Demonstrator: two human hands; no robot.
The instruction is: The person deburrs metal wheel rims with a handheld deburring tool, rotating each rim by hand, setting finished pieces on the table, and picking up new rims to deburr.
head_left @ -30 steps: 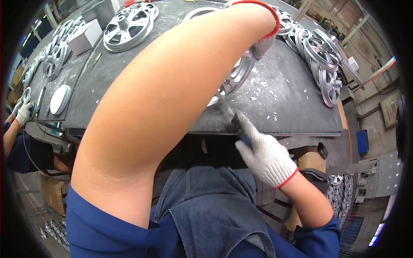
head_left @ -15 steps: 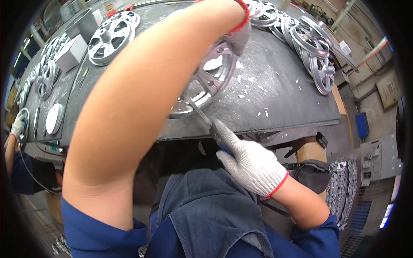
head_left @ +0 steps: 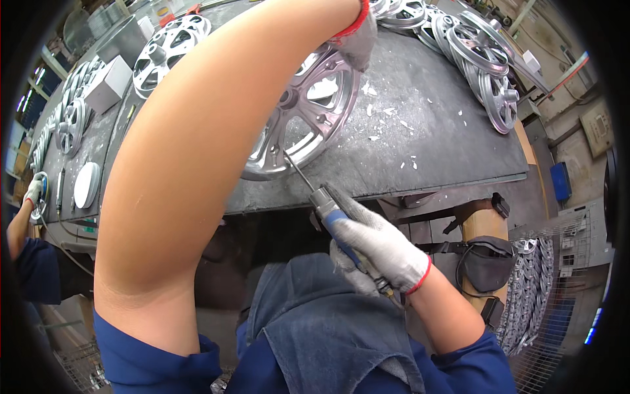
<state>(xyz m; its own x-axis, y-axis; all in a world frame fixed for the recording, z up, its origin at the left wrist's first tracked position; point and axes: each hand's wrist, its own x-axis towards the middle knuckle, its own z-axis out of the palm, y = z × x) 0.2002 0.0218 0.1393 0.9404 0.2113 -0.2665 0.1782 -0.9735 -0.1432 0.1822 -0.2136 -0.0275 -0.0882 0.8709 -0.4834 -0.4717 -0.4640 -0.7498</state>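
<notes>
Two gloved hands work on one silvery alloy wheel (head_left: 308,111) that lies flat on the dark grey workbench (head_left: 446,151), close to its near edge. The right hand (head_left: 377,246), in a white knit glove with a red cuff, is wrapped tight around the blue-and-grey body of a pencil-type grinder (head_left: 335,220); its thin shaft runs up and to the left, and the tip touches the wheel's rim at the near side. The left hand (head_left: 357,36), gloved the same way, rests on the far side of the wheel; whether its fingers curl over the rim or only press down on it I cannot tell, since the bare forearm crosses most of the view and hides the palm. Pale metal chips (head_left: 387,125) lie scattered on the bench just to the right of the wheel. A row of finished wheels (head_left: 489,72) leans one against another along the far right corner of the bench, well apart from the work. Another wheel (head_left: 167,49) lies flat at the far left, with a small grey box (head_left: 108,85) beside it and a white round disc (head_left: 86,185) nearer the left edge. At the far left, another person's gloved hand (head_left: 33,192) reaches to the bench. A blue cloth apron (head_left: 328,328) covers the person's lap below the bench, and a dark pouch (head_left: 489,259) hangs at the right.
</notes>
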